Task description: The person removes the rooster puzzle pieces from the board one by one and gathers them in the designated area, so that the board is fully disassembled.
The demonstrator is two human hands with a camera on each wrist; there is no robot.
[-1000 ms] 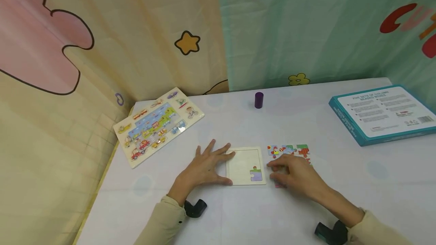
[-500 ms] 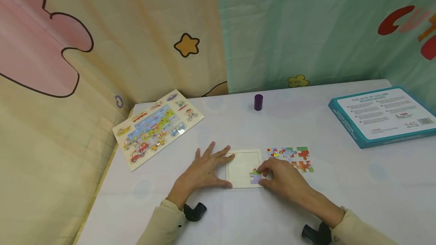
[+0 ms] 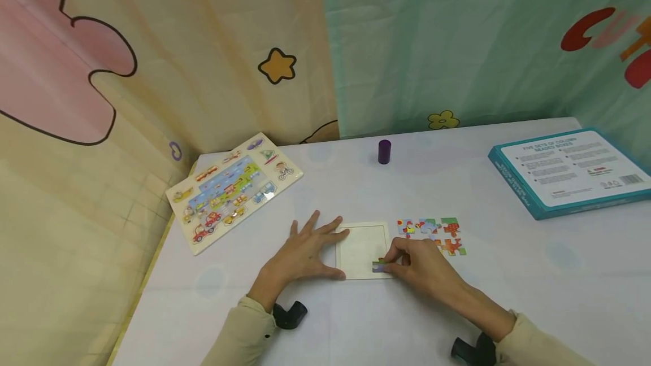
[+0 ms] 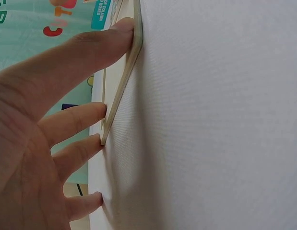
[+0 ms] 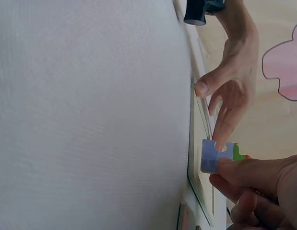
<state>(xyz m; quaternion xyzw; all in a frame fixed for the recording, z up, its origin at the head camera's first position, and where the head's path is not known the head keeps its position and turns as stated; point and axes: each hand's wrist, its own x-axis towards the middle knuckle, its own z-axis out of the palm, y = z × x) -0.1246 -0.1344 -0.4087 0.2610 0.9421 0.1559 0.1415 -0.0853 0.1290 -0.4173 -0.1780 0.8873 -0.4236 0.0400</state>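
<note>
A pale wooden puzzle tray (image 3: 358,247) lies flat on the table. My left hand (image 3: 305,250) rests on its left edge with fingers spread; the thumb (image 4: 110,43) touches the rim in the left wrist view. Between thumb and fingers my right hand (image 3: 424,264) pinches a jigsaw piece (image 5: 214,154), purple with a green and red part, tilted over the tray's lower right corner. Beside the tray lie several loose puzzle pieces (image 3: 451,227) with colourful pictures, partly hidden behind the right hand.
A vehicle picture puzzle board (image 3: 234,194) lies at the back left. A dark purple cylinder (image 3: 384,152) stands near the back edge. On the right lies a flat teal box (image 3: 569,171). Curtains hang behind the table.
My right hand has moved left from the loose pieces to the tray's lower right corner. It has pinched the purple piece there and tilted it up. The left hand has stayed put.
</note>
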